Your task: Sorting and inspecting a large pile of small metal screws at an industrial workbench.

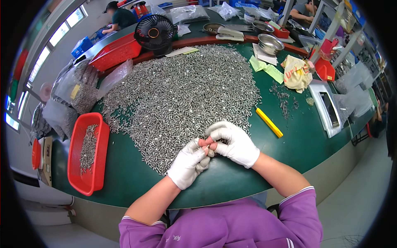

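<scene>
My left hand (190,163) and my right hand (235,144) wear white gloves with bare fingertips. They meet at the near edge of a large heap of small silvery metal pins (186,91) spread over the green table (264,165). Both hands are closed, fingertips pinched together and touching each other. Something small and pale shows between the fingertips, too small to name. To the left of the heap a red plastic basket (103,142) holds a layer of the same metal pieces.
A yellow box-cutter-like tool (269,122) lies right of the heap. Beyond stand a black fan (155,33), a red crate (115,53) and metal bowls (271,44). Filled plastic bags (68,97) line the left; a crumpled cloth bag (296,73) sits right. Other people work farther back.
</scene>
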A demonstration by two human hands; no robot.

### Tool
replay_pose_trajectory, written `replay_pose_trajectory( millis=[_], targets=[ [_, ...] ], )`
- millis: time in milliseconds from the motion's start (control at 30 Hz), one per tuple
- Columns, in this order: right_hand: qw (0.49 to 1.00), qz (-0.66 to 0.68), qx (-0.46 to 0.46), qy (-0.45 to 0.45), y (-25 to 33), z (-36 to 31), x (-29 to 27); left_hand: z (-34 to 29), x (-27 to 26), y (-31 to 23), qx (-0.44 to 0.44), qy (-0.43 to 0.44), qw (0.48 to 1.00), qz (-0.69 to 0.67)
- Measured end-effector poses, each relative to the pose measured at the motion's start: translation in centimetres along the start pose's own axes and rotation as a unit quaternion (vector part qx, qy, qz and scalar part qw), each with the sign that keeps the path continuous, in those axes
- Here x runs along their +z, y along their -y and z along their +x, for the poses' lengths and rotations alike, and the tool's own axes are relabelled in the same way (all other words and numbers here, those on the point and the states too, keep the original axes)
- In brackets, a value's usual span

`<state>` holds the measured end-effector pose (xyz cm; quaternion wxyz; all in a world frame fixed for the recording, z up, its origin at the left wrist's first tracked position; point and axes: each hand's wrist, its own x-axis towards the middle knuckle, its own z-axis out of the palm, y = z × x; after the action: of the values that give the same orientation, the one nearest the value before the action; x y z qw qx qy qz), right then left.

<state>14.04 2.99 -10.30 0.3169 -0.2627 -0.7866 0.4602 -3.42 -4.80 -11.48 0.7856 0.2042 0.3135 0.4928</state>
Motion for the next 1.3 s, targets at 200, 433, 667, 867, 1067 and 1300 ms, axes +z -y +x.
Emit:
replay_pose_trajectory(
  millis=[200, 433, 667, 867, 1067, 1300],
  targets=[
    [0.985, -0.139, -0.092, -0.035, -0.4, 0.1, -0.1, 0.2, -0.7, 0.3, -0.027, 0.017, 0.999, -0.006],
    [0.977, -0.163, -0.129, -0.044, -0.6, 0.2, -0.1, 0.0, -0.3, 0.0, -0.03, 0.007, 1.0, -0.006],
    [0.938, -0.311, -0.113, -0.108, -1.0, 0.8, -0.5, 0.2, -0.7, 0.2, -0.012, -0.005, 1.0, 0.015],
    [0.925, -0.362, -0.061, -0.094, -2.3, 1.1, -1.1, 0.5, -0.5, 0.3, -0.006, -0.008, 1.0, 0.008],
    [0.914, -0.385, -0.072, -0.106, -2.4, 1.3, -0.8, 0.4, -0.7, 0.3, -0.006, -0.004, 1.0, -0.016],
    [0.921, -0.363, -0.118, -0.082, -1.5, 1.2, -0.6, 0.6, -1.3, 0.4, 0.029, -0.029, 0.997, -0.071]
  ],
)
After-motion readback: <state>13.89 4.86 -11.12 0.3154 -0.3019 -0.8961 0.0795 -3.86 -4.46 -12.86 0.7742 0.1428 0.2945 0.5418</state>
